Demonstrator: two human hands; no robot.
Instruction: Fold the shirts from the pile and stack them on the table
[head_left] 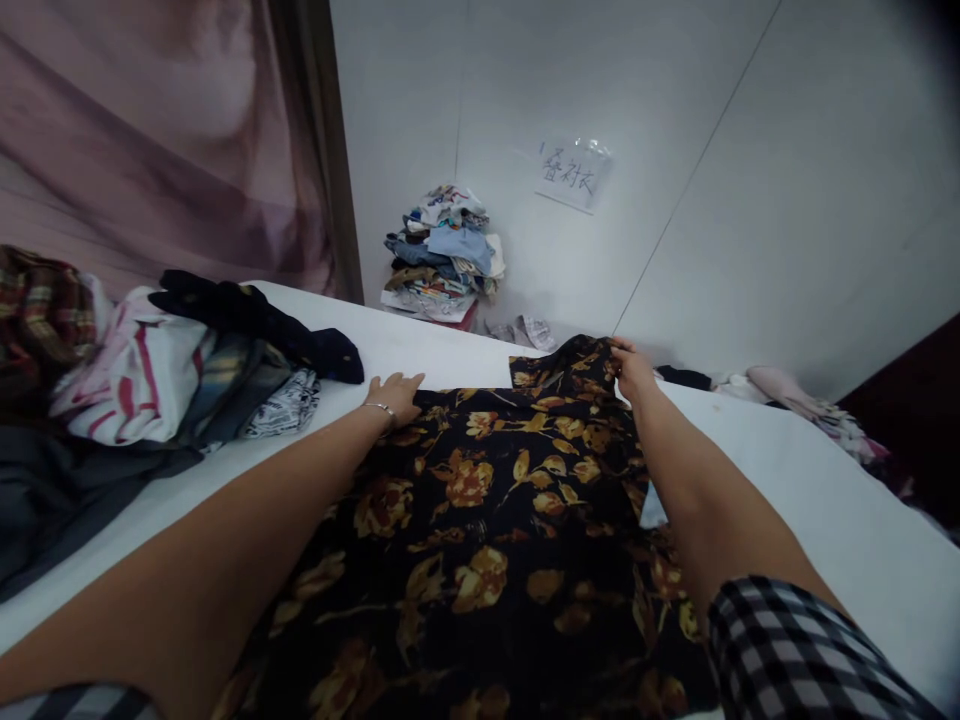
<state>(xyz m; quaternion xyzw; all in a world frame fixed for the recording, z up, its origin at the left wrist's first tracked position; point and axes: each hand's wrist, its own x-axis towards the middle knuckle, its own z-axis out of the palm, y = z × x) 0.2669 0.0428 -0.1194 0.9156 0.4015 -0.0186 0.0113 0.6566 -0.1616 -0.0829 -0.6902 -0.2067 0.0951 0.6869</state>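
Note:
A black shirt with gold and rust flowers (480, 480) lies spread over the table in front of me. My left hand (397, 397), with a thin bracelet at the wrist, rests on the shirt's far left corner, fingers spread. At the far right, my right hand (630, 368) pinches the edge of the fabric. There a piece of the shirt (562, 368), perhaps a sleeve, lies bunched and turned leftward past the far edge. The near end of the shirt runs out of view below.
Loose clothes (142, 370) are heaped on the left of the white table (765, 450). Behind it stands a tall stack of folded garments (446, 255) near the wall. More clothes (802, 395) lie beyond the right edge. A handwritten sign (574, 175) hangs on the wall.

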